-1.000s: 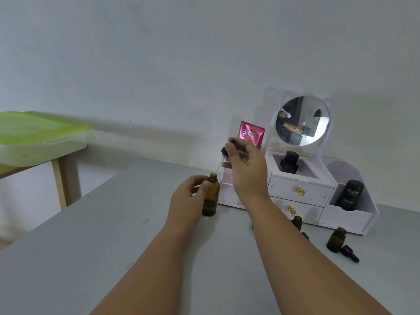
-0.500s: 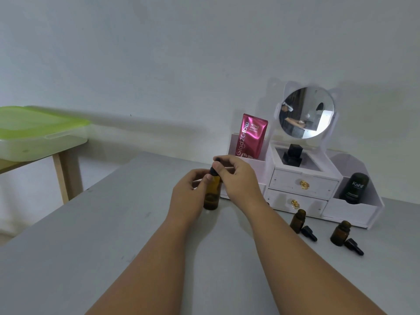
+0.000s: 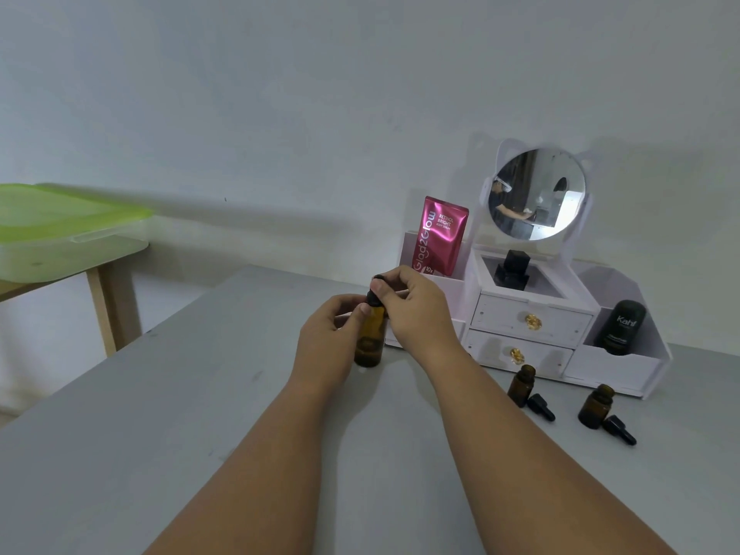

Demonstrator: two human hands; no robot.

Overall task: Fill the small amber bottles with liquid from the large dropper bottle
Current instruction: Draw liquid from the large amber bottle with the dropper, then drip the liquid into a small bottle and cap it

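Here's the change: 1 second ago your right hand had the dropper lifted clear above the open neck, and now it's back down on top of the bottle. So the dropper is home again. I read that as either a reload for the next draw or a closing twist, and I can't tell which from here.

Working left to right. Your left hand (image 3: 328,338) is wrapped round the body of the large amber glass dropper bottle (image 3: 369,346), thumb in front, gripping it upright with its base down on the grey surface (image 3: 200,394) as far as I can see. Just right of that, your right hand (image 3: 420,314) comes over the top, and its fingers (image 3: 394,282) pinch the black rubber-bulbed dropper cap (image 3: 374,294), which sits on the bottle's neck. So the bottle lies between both sets of fingers: the left ones on the glass below the neck, the right ones directly above at the cap, and the 2 hands nearly touch.

Further right, well apart from your hands, the 2 small amber glass bottles (image 3: 521,384) (image 3: 595,406) stand open in front of the white drawer organiser (image 3: 528,326). Each has a small black dropper cap (image 3: 540,408) lying on the surface just beside it. Whether either holds liquid yet, I can't tell. With both uncapped, I'd judge the filling isn't finished.
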